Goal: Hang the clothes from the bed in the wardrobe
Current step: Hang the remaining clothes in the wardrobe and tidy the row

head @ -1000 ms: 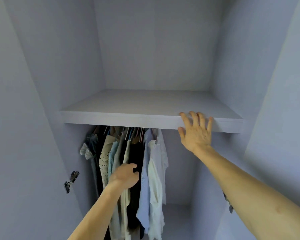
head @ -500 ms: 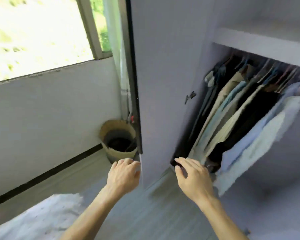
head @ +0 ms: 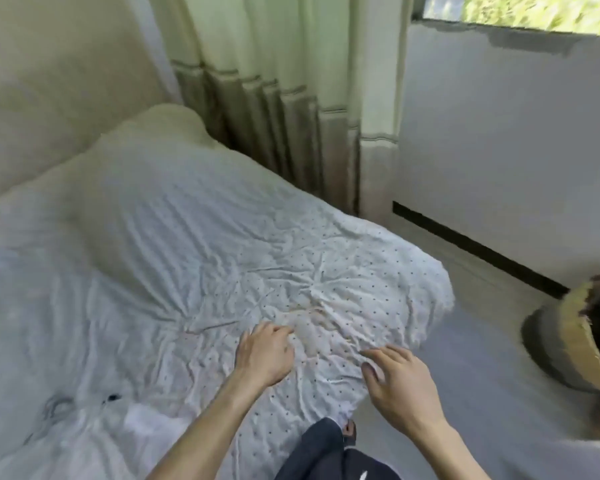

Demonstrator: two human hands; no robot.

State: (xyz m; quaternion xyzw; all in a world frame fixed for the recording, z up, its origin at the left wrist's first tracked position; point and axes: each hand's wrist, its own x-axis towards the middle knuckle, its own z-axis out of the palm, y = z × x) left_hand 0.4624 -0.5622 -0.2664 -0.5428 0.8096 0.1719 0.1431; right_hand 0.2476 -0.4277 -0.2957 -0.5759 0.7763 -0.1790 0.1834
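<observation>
Over dotted bed sheet (head: 222,254) | left hand (head: 265,355) loosely curled, empty | right hand (head: 400,384) spread, empty

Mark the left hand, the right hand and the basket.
left hand (head: 265,355): head view, back of the hand.
right hand (head: 400,386): head view, back of the hand.
basket (head: 577,341): head view, woven rim.

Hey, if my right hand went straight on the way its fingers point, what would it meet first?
Your right hand points forward and slightly left, so it would most likely meet the wrinkled dotted sheet first, near its corner. Whether the hand already touches the fabric is unclear from this view.
</observation>
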